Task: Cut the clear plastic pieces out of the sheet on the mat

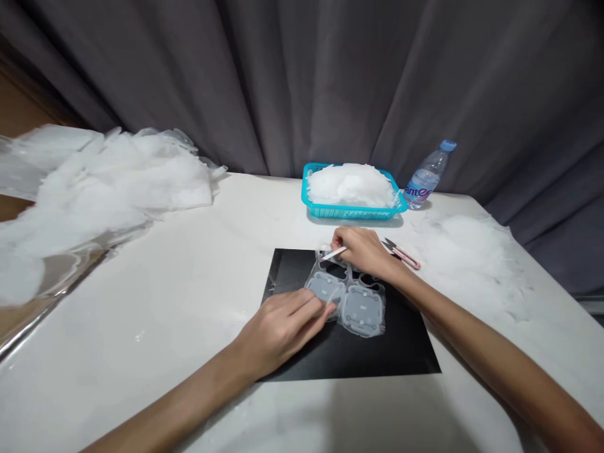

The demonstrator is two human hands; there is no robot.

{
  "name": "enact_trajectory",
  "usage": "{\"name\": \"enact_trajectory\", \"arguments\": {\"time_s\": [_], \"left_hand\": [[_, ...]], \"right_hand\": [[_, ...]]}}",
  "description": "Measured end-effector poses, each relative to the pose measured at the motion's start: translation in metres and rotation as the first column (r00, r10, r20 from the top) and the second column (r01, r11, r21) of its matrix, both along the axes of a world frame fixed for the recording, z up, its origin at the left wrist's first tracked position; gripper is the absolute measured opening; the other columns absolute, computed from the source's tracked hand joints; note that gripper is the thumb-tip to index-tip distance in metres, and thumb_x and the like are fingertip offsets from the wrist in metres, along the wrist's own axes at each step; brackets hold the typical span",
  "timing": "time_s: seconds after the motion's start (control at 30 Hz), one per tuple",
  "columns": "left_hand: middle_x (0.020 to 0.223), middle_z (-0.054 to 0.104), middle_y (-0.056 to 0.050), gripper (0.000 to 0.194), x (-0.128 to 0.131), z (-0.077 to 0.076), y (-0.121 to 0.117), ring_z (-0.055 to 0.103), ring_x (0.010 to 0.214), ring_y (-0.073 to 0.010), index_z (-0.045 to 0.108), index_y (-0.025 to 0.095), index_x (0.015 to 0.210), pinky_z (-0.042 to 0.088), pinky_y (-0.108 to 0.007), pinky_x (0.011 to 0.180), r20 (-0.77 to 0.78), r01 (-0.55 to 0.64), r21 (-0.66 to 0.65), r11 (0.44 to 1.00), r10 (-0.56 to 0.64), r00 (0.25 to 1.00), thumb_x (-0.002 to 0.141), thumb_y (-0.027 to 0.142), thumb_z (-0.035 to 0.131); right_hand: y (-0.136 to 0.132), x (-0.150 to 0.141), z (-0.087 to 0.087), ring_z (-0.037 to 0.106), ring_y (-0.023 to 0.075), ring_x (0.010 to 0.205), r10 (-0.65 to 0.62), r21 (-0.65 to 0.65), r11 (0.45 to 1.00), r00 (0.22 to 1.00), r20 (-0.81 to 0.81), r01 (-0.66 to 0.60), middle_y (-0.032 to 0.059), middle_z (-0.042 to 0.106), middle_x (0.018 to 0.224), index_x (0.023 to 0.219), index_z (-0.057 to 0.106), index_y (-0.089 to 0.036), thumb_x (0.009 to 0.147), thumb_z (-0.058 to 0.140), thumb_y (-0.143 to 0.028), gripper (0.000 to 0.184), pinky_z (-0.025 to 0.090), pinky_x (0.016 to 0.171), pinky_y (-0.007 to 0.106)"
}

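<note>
White table (pixel 189 270) — black sheet (pixel 358 363), blue basket (pixel 353 212), bottle (pixel 426 180), snips (pixel 406 256), white fluff (pixel 472 255)

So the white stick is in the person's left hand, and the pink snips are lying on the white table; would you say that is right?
Not quite: the head view shows the white stick in the right hand, not the left hand. The pink snips are indeed lying on the white table.
</note>
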State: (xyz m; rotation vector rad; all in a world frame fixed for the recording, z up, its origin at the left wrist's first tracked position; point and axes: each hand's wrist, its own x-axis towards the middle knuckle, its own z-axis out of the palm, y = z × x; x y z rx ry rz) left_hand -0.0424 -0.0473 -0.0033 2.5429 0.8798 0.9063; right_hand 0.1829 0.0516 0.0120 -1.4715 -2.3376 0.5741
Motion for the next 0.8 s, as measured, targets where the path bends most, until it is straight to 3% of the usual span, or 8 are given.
{"name": "enact_trajectory", "arguments": {"time_s": [0.07, 0.17, 0.27, 0.37, 0.43, 0.53, 0.67, 0.8], "left_hand": [[0.077, 0.062, 0.001, 0.021, -0.005, 0.001, 0.002, 0.058, 0.067, -0.012, 0.062, 0.019, 0.091, 0.045, -0.026, 0.065, 0.058, -0.023, -0.143, 0.989, 0.032, 0.998, 0.109, 0.025, 0.053], [0.083, 0.069, 0.001, 0.021, -0.014, 0.002, 0.01, 0.062, 0.072, -0.0122, 0.067, 0.02, 0.098, 0.049, -0.024, 0.07, 0.114, -0.089, -0.388, 0.918, 0.143, 0.983, 0.109, 0.033, 0.054], [0.082, 0.07, 0.002, 0.024, -0.018, 0.0, 0.016, 0.061, 0.07, -0.0114, 0.07, 0.02, 0.098, 0.048, -0.023, 0.068, 0.142, -0.126, -0.478, 0.869, 0.218, 0.966, 0.107, 0.038, 0.057], [0.084, 0.071, 0.002, 0.023, -0.017, 0.0, 0.016, 0.061, 0.071, -0.0105, 0.073, 0.02, 0.098, 0.047, -0.022, 0.066, 0.186, -0.124, -0.493, 0.861, 0.244, 0.952, 0.106, 0.037, 0.059], [0.084, 0.072, 0.002, 0.022, -0.016, -0.001, 0.015, 0.062, 0.07, -0.0098, 0.074, 0.021, 0.098, 0.047, -0.02, 0.065, 0.222, -0.113, -0.476, 0.872, 0.244, 0.944, 0.106, 0.035, 0.06], [0.086, 0.074, 0.002, 0.018, -0.016, -0.001, 0.017, 0.064, 0.071, -0.0094, 0.076, 0.021, 0.099, 0.048, -0.019, 0.065, 0.271, -0.097, -0.427, 0.899, 0.23, 0.935, 0.105, 0.031, 0.061], [0.093, 0.079, 0.002, 0.016, -0.02, -0.001, 0.021, 0.069, 0.076, -0.0095, 0.078, 0.024, 0.105, 0.053, -0.018, 0.07, 0.293, -0.064, -0.384, 0.921, 0.187, 0.938, 0.105, 0.028, 0.062], [0.101, 0.081, 0.002, 0.017, -0.022, -0.002, 0.02, 0.072, 0.083, -0.0094, 0.078, 0.027, 0.111, 0.055, -0.017, 0.077, 0.297, -0.055, -0.382, 0.922, 0.178, 0.938, 0.105, 0.026, 0.062]], "right_hand": [[0.005, 0.008, -0.001, 0.065, 0.0213, 0.087, 0.001, 0.001, 1.0, 1.0, -0.004, -0.001, 0.0062, 0.076, 0.095, 0.089, 0.073, -0.019, 0.096, 0.065, -0.021, 0.01, 0.034, 0.07, 0.029], [0.005, 0.02, 0.012, 0.066, 0.0215, 0.095, 0.031, 0.055, 0.998, 0.993, -0.115, -0.024, 0.0061, 0.076, 0.106, 0.1, 0.073, -0.02, 0.102, 0.063, -0.036, 0.019, 0.04, 0.077, 0.03], [-0.004, 0.025, 0.033, 0.066, 0.0204, 0.098, 0.204, 0.023, 0.978, 0.944, -0.258, -0.205, 0.0054, 0.076, 0.111, 0.109, 0.074, -0.021, 0.101, 0.064, -0.041, 0.023, 0.044, 0.08, 0.03], [-0.015, 0.022, 0.046, 0.066, 0.0178, 0.089, 0.403, -0.1, 0.889, 0.867, -0.293, -0.447, 0.0029, 0.077, 0.103, 0.108, 0.076, -0.022, 0.092, 0.078, -0.041, 0.025, 0.045, 0.075, 0.028], [-0.021, 0.018, 0.048, 0.063, 0.0153, 0.08, 0.466, -0.112, 0.85, 0.834, -0.296, -0.515, 0.0018, 0.076, 0.092, 0.097, 0.077, -0.019, 0.091, 0.081, -0.035, 0.018, 0.043, 0.071, 0.026], [-0.025, 0.013, 0.048, 0.061, 0.0135, 0.075, 0.484, -0.022, 0.856, 0.816, -0.317, -0.516, 0.0014, 0.073, 0.083, 0.086, 0.075, -0.016, 0.092, 0.08, -0.028, 0.015, 0.042, 0.069, 0.025], [-0.028, 0.014, 0.051, 0.062, 0.0145, 0.079, 0.537, 0.115, 0.839, 0.776, -0.332, -0.531, 0.0021, 0.073, 0.084, 0.086, 0.073, -0.015, 0.094, 0.078, -0.025, 0.014, 0.044, 0.074, 0.027], [-0.031, 0.016, 0.055, 0.062, 0.0158, 0.082, 0.577, 0.166, 0.816, 0.773, -0.265, -0.553, 0.0024, 0.072, 0.084, 0.086, 0.072, -0.016, 0.097, 0.075, -0.028, 0.016, 0.044, 0.077, 0.029]]}}
